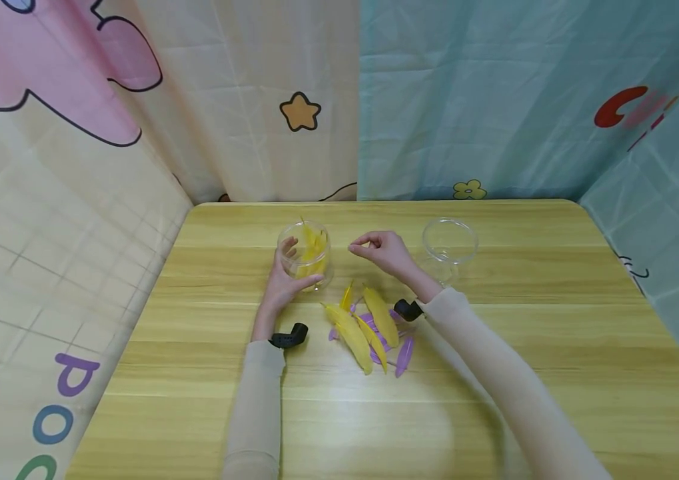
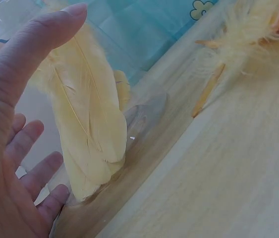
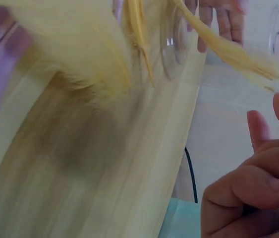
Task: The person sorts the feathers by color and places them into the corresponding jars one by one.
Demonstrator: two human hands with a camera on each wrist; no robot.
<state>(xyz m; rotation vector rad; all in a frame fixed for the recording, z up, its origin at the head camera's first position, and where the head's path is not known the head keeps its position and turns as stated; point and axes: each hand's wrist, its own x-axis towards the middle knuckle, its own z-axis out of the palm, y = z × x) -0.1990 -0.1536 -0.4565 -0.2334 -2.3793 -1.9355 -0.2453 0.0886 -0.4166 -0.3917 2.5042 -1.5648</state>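
At the back of the table my left hand [image 1: 284, 283] holds a clear glass cup [image 1: 328, 263], thumb at its front and fingers round its left side. Several yellow feathers [image 2: 92, 119] stand inside the cup, pressed against its wall in the left wrist view. Just right of the cup, my right hand [image 1: 386, 253] hovers with thumb and forefinger slightly parted and the other fingers bent. Nothing shows between its fingertips in the right wrist view. In front of both hands lies a loose pile of yellow feathers [image 1: 348, 337] over purple feathers [image 1: 404, 358].
A second clear glass cup [image 1: 450, 253] stands at the back right, partly behind the right wrist. Black wrist cameras [image 1: 291, 336] are strapped on both arms. Printed curtains [image 1: 243, 100] hang behind and beside the wooden table [image 1: 165, 400].
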